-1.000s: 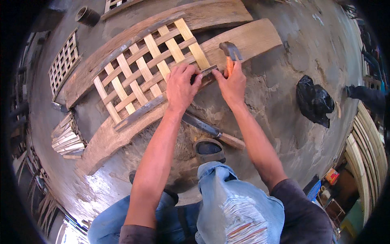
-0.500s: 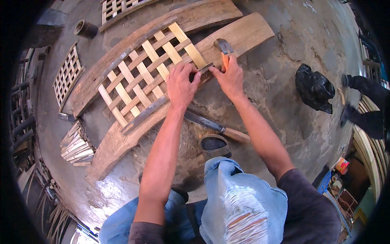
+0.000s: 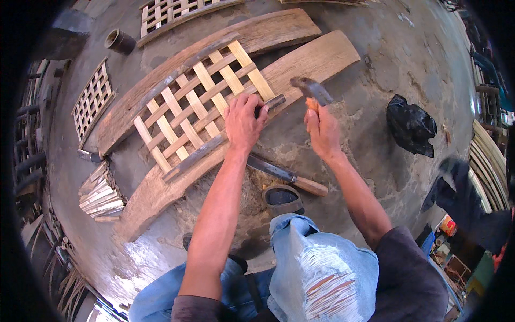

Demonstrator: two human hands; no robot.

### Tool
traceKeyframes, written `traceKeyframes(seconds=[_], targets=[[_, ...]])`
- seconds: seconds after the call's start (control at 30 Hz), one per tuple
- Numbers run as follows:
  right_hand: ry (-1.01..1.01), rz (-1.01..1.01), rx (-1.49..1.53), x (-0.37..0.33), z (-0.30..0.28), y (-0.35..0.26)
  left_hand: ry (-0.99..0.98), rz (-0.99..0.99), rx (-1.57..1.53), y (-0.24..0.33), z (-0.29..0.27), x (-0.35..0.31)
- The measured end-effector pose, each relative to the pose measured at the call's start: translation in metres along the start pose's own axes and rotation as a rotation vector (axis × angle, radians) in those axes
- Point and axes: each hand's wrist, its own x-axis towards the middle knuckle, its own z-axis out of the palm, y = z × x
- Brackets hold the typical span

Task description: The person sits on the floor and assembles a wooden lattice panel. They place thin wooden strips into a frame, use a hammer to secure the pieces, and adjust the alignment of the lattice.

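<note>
My right hand [image 3: 324, 133] grips a hammer [image 3: 317, 92] by its orange handle. The dark head is raised to the right of a woven bamboo lattice panel [image 3: 188, 147], apart from it. At the panel's near right corner, my left hand [image 3: 244, 121] bends over the dark edge bar [image 3: 276, 102]. Its thumb and fingers are pinched together there; whatever small thing sits between them is too small to tell. Two thick curved wooden planks [image 3: 332, 51] lie beneath the panel. Just below my left wrist, a large knife [image 3: 271, 169] with a wooden handle rests on the floor.
More lattice panels lie at the far left [image 3: 92, 102] and top [image 3: 179, 13]. A bundle of split strips [image 3: 101, 196] and a dark cup [image 3: 120, 42] are on the left. Rightward are a black plastic bag [image 3: 412, 126], another person's dark-clothed legs [image 3: 465, 201] and stacked curved strips [image 3: 488, 166].
My right hand has drawn back to the right with the hammer, away from the panel's corner. My left hand stays at the edge bar. The other person's legs have come nearer on the right.
</note>
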Motion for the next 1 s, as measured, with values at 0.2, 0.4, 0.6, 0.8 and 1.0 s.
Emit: traceKeyframes(seconds=[0.2, 0.4, 0.6, 0.8, 1.0], targets=[[-0.077, -0.133, -0.078, -0.017, 0.007, -0.007, 0.019, 0.029, -0.013, 0.0, -0.001, 0.001], [-0.137, -0.158, -0.137, -0.016, 0.007, -0.014, 0.046, 0.04, 0.002, -0.001, 0.002, -0.002], [-0.134, -0.193, -0.203, -0.016, 0.008, -0.01, 0.043, 0.033, -0.005, -0.002, 0.007, -0.001], [-0.082, -0.336, -0.217, -0.022, -0.001, -0.025, 0.058, 0.042, 0.002, -0.006, 0.006, -0.002], [-0.128, -0.183, -0.279, -0.017, 0.008, -0.022, 0.047, 0.029, -0.014, -0.006, 0.003, 0.003]])
